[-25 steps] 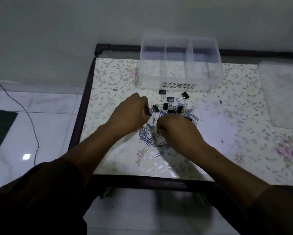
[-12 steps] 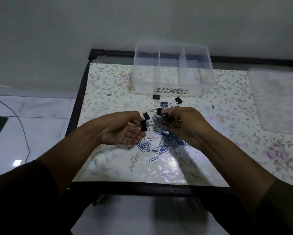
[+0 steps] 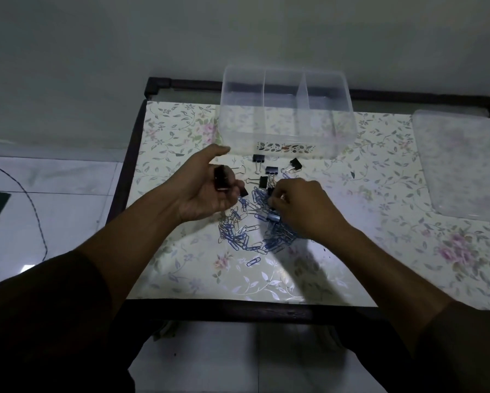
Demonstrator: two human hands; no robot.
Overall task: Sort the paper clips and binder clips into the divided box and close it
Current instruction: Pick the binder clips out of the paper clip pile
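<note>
A clear divided box with three compartments stands open at the back of the table, and I see nothing in it. In front of it lie several black binder clips and a heap of blue paper clips. My left hand is raised palm-up over the heap's left side, fingers curled around black binder clips. My right hand rests on the heap's right side, fingers pinched down among the clips; a binder clip shows at its fingertips.
The box's clear lid lies flat at the right of the floral table top. The table's dark wooden frame runs along the near edge. White floor tiles and a cable are on the left.
My left hand has lifted and turned with binder clips in its palm. My right hand has dropped back onto the pile, slightly to the right.
</note>
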